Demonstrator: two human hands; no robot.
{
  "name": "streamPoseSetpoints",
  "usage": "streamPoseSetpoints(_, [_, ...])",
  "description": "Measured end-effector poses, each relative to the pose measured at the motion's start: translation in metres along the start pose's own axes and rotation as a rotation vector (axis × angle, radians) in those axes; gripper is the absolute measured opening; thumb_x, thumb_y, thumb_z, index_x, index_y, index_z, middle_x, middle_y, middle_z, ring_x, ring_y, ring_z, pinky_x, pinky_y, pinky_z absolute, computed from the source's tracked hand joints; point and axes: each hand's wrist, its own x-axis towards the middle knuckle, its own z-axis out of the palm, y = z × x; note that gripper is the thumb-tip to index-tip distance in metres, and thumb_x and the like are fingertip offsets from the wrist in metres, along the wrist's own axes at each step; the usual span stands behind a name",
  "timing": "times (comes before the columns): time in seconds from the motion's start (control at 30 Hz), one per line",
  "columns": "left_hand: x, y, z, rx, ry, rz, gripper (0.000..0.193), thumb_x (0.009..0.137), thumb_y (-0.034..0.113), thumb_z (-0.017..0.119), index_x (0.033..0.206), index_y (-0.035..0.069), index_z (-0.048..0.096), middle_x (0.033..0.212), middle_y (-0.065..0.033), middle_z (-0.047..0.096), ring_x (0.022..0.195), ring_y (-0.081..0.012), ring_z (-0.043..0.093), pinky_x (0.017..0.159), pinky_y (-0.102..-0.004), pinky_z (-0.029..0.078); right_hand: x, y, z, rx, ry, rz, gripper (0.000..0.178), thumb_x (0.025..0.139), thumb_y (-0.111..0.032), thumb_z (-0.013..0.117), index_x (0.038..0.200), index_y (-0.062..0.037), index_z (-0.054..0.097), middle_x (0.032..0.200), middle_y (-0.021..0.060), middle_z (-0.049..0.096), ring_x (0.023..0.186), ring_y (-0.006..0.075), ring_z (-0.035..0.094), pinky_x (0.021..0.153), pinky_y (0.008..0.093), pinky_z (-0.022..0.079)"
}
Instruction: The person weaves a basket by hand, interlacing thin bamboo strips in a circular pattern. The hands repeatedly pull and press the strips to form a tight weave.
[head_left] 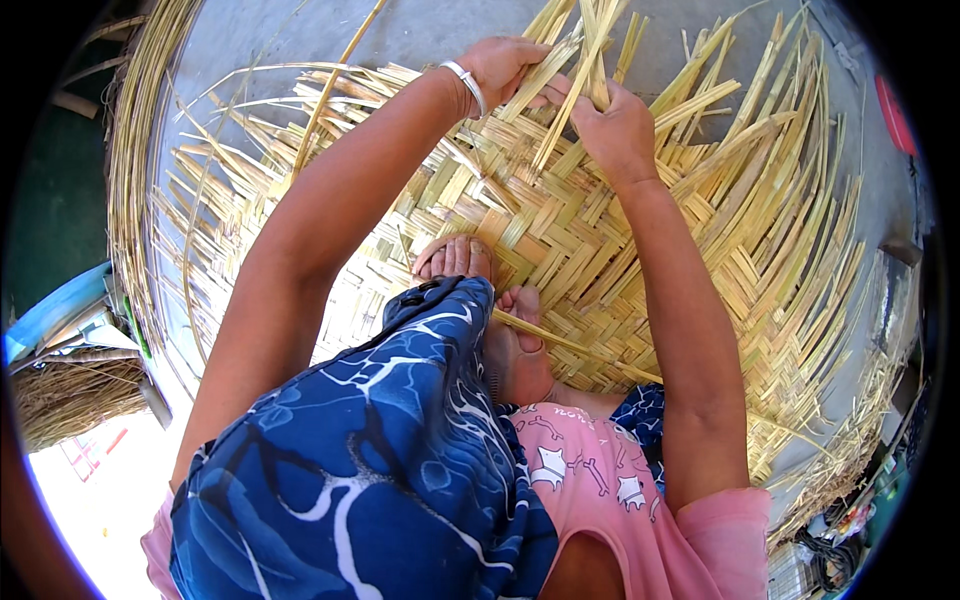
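Observation:
A partly woven mat (590, 270) of flat, pale yellow-green split strips, like bamboo or reed, lies on the floor in front of me. Loose strip ends fan out along its far edge and right side. At the far edge, my left hand (500, 68), with a silver bangle at the wrist, is closed on some flat strips (548, 78). Close beside it on the right, my right hand (615, 130) grips upright strips (594, 50) between thumb and fingers. The two hands nearly touch, and crossing strips partly hide the fingertips.
My bare feet (455, 258) rest on the mat's near part. Long thin strips (140, 160) run along the left side. A brown straw bundle (80, 395) sits lower left, a red object (893, 115) far right. Assorted clutter (840, 550) fills the lower right corner.

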Motion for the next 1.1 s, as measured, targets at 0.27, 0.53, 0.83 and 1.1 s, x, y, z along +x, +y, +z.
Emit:
streamPoseSetpoints(0.27, [-0.002, 0.000, 0.000, -0.018, 0.053, 0.022, 0.028, 0.098, 0.023, 0.041, 0.107, 0.000, 0.054, 0.095, -0.0140, 0.066, 0.082, -0.0211, 0.066, 0.070, -0.0298, 0.053, 0.001, 0.003, 0.001, 0.016, -0.002, 0.001, 0.029, 0.076, -0.028, 0.055, 0.084, -0.0006, 0.062, 0.079, 0.0214, 0.063, 0.078, 0.0394, 0.059, 0.073, 0.0433, 0.047])
streamPoseSetpoints(0.53, [-0.007, 0.018, 0.011, 0.018, -0.062, 0.112, 0.027, 0.097, 0.025, 0.047, 0.109, 0.001, 0.053, 0.094, -0.0096, 0.065, 0.081, -0.0163, 0.065, 0.068, -0.0276, 0.055, 0.006, 0.003, 0.002, 0.017, -0.036, 0.048, 0.031, 0.078, -0.029, 0.054, 0.091, -0.0026, 0.065, 0.084, 0.0220, 0.065, 0.084, 0.0389, 0.061, 0.077, 0.0429, 0.047])
streamPoseSetpoints(0.83, [0.001, 0.010, 0.009, -0.017, -0.073, 0.146, 0.028, 0.097, 0.025, 0.049, 0.111, 0.000, 0.052, 0.095, -0.0087, 0.064, 0.081, -0.0150, 0.065, 0.073, -0.0280, 0.055, 0.007, 0.003, 0.001, -0.020, -0.051, 0.041, 0.034, 0.080, -0.034, 0.056, 0.092, -0.0035, 0.066, 0.085, 0.0215, 0.066, 0.085, 0.0381, 0.062, 0.078, 0.0428, 0.048])
streamPoseSetpoints(1.1, [-0.010, 0.012, 0.015, -0.038, -0.053, 0.144, 0.027, 0.097, 0.024, 0.048, 0.109, 0.000, 0.053, 0.094, -0.0073, 0.064, 0.081, -0.0140, 0.063, 0.075, -0.0284, 0.053, 0.009, 0.004, 0.002, 0.000, -0.075, 0.065, 0.032, 0.078, -0.031, 0.056, 0.090, -0.0030, 0.066, 0.083, 0.0211, 0.066, 0.083, 0.0381, 0.062, 0.077, 0.0424, 0.048])
